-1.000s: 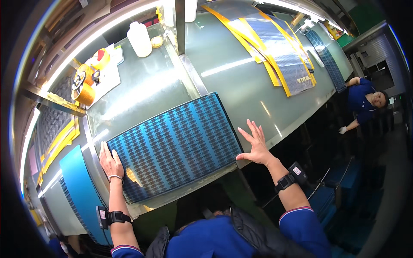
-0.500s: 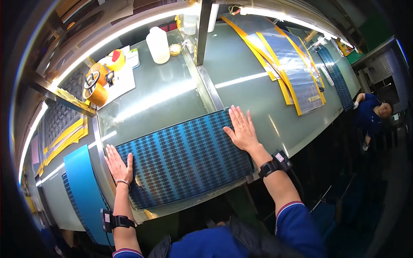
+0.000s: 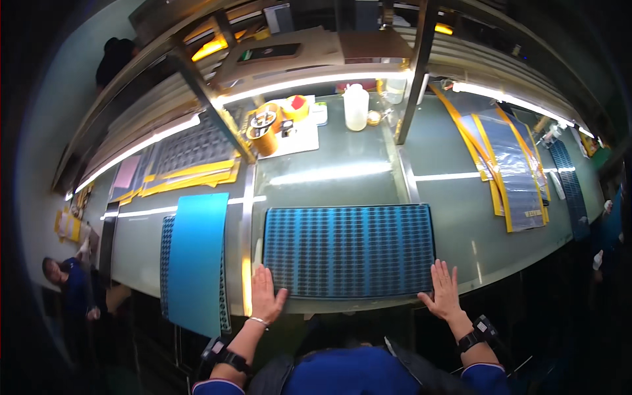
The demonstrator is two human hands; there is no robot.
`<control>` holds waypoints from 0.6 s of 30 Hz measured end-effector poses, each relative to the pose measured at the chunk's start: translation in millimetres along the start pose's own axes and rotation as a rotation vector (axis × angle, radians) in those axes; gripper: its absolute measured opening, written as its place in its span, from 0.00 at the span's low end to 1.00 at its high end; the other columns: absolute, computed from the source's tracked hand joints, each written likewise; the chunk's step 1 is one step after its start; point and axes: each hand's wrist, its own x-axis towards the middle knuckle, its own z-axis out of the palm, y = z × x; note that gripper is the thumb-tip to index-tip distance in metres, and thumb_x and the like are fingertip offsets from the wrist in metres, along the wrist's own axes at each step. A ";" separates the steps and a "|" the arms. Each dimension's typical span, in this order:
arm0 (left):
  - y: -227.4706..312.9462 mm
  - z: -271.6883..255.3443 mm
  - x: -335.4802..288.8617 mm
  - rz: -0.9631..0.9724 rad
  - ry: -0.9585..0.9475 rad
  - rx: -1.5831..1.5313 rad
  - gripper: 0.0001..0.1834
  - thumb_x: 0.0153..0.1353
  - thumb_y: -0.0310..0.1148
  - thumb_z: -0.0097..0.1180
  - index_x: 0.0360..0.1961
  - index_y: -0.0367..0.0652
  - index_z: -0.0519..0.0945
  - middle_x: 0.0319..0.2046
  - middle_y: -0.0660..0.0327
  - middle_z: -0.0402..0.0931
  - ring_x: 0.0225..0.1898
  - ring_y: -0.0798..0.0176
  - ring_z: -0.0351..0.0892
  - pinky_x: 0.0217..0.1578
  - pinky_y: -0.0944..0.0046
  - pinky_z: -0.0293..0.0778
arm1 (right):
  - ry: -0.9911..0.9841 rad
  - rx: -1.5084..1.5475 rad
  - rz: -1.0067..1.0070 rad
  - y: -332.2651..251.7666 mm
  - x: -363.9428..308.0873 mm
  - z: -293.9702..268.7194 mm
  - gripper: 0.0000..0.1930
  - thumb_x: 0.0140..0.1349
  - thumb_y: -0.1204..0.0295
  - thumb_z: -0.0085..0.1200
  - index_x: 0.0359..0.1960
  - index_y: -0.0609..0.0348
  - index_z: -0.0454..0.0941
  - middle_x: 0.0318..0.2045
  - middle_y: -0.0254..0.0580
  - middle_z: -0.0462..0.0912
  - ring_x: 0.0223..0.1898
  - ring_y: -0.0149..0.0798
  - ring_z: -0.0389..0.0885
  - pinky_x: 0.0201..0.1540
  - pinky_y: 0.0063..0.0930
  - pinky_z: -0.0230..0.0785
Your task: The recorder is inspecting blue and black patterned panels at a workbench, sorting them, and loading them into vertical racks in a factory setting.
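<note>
A dark rectangular panel with blue bands and rows of small repeated shapes (image 3: 349, 253) lies flat on the glass-like worktop, its long side along the front edge. My left hand (image 3: 266, 297) rests by its near left corner, fingers stretched out and thumb apart. At the near right corner is my right hand (image 3: 444, 293), also flat with fingers extended, thumb towards the panel's edge. Neither hand grips anything. Left of the panel, a plain blue sheet (image 3: 197, 257) lies over a darker patterned sheet (image 3: 167, 263) and overhangs the front edge.
Tape rolls (image 3: 264, 139) stand on white paper at the back, with a white plastic bottle (image 3: 356, 107) to their right. Yellow-edged clear sheets (image 3: 517, 174) lie at right. A metal post (image 3: 416, 76) and lit shelf rise behind. Co-workers (image 3: 76, 280) are at both sides.
My view has turned, so the panel now looks square to me. Both hands have come back along its sides towards the near corners; the right one has left the far right corner.
</note>
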 end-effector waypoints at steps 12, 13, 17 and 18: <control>-25.2 -21.4 -28.2 -0.085 0.156 -0.202 0.29 0.60 0.44 0.51 0.57 0.35 0.66 0.56 0.46 0.66 0.59 0.46 0.63 0.62 0.51 0.53 | 0.207 0.107 -0.484 29.9 -42.8 -7.3 0.14 0.54 0.75 0.54 0.44 0.55 0.76 0.52 0.44 0.74 0.58 0.47 0.69 0.66 0.51 0.48; -37.7 -25.6 -28.2 -0.123 0.255 -0.228 0.28 0.60 0.43 0.51 0.56 0.35 0.67 0.55 0.45 0.67 0.58 0.45 0.64 0.61 0.52 0.55 | 0.223 0.160 -0.534 32.1 -33.1 -13.5 0.13 0.55 0.77 0.52 0.43 0.55 0.76 0.49 0.44 0.76 0.56 0.47 0.72 0.66 0.51 0.49; -82.0 -47.4 -63.3 -0.409 0.390 -0.294 0.27 0.60 0.41 0.52 0.56 0.34 0.67 0.56 0.44 0.66 0.58 0.45 0.64 0.60 0.52 0.56 | 0.714 0.360 -0.617 -0.5 27.7 -91.4 0.06 0.58 0.80 0.47 0.35 0.59 0.74 0.33 0.43 0.78 0.39 0.42 0.79 0.64 0.50 0.53; -96.2 -46.2 -82.3 -0.429 0.435 -0.180 0.27 0.60 0.41 0.51 0.56 0.34 0.67 0.57 0.44 0.65 0.58 0.45 0.63 0.60 0.52 0.56 | 0.849 0.496 -0.641 -8.1 42.7 -100.6 0.04 0.59 0.80 0.46 0.34 0.60 0.73 0.29 0.41 0.77 0.34 0.40 0.78 0.64 0.49 0.54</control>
